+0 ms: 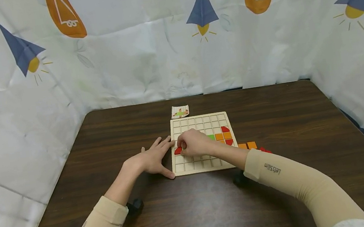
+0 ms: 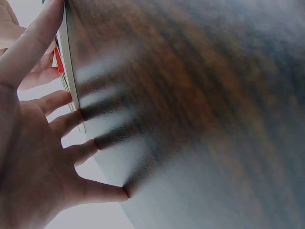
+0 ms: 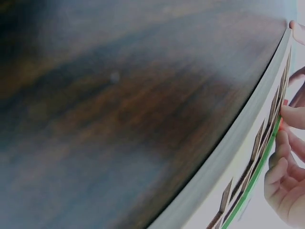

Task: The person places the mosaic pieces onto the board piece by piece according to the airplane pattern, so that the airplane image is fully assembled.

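Note:
A pale wooden grid board [image 1: 204, 164] lies on the table. My right hand [image 1: 194, 142] reaches across it, thumb and curled fingers pinching a red curved-edge tile [image 1: 177, 151] at the board's left column. In the right wrist view those fingertips [image 3: 291, 116] meet at the red tile, low over the grid. My left hand [image 1: 151, 160] spreads its fingers beside the board, with the thumb and a fingertip touching its left edge. A green tile [image 1: 211, 137], orange square tiles [image 1: 227, 135] and red rounded tiles [image 1: 225, 129] sit in cells on the right. My right hand and forearm hide some middle cells.
A small pattern card [image 1: 180, 112] with a coloured figure lies behind the board. Loose orange tiles [image 1: 251, 145] and red tiles [image 1: 266, 150] lie right of the board, partly behind my right forearm. A patterned white curtain [image 1: 147, 64] stands around the dark table [image 1: 287, 114].

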`<state>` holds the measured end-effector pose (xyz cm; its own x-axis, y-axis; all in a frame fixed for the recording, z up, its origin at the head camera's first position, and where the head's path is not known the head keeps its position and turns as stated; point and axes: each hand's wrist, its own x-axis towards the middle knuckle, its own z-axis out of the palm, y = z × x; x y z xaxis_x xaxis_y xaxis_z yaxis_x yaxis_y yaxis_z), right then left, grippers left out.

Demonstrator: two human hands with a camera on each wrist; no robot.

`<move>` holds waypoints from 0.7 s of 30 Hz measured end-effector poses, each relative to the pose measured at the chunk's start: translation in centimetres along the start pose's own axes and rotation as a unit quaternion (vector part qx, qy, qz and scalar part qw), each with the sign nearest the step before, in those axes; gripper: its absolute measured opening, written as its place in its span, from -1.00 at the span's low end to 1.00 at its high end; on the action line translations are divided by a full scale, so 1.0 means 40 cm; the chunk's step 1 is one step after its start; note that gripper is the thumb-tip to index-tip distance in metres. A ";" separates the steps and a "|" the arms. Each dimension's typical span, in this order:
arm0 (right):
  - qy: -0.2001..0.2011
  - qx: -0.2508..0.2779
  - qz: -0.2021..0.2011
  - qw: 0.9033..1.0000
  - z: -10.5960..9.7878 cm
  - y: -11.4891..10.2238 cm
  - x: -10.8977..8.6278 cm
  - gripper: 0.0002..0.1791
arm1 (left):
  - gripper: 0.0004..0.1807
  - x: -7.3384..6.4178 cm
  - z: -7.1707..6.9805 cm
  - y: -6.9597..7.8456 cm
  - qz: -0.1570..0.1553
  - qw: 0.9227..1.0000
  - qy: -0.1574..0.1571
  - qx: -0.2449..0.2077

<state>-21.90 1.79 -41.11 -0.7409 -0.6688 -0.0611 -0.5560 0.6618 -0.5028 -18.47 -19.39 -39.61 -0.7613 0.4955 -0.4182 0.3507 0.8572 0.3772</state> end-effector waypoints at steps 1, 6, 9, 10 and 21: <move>0.000 0.000 0.001 1.000 -0.001 0.000 0.000 -0.78 | 0.29 0.000 0.000 0.000 0.000 1.000 0.000 0.000; 0.002 0.004 0.006 1.000 -0.010 0.000 -0.004 -0.71 | 0.29 -0.002 0.000 0.000 -0.002 1.000 0.000 -0.001; 0.006 0.008 -0.004 1.000 -0.017 0.003 -0.003 -0.73 | 0.29 -0.002 -0.002 -0.002 -0.003 1.000 0.004 -0.001; 0.006 0.010 -0.008 1.000 -0.017 0.004 -0.002 -0.75 | 0.29 -0.003 -0.003 -0.003 -0.004 1.000 0.005 -0.001; -0.010 -0.006 -0.016 1.000 -0.006 0.001 -0.012 -0.87 | 0.29 -0.003 0.005 -0.004 -0.004 1.000 -0.001 -0.005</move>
<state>-21.66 2.24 -40.90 -0.7151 -0.6962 -0.0623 -0.5838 0.6439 -0.4945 -18.31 -19.57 -39.78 -0.7627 0.4896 -0.4226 0.3400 0.8594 0.3819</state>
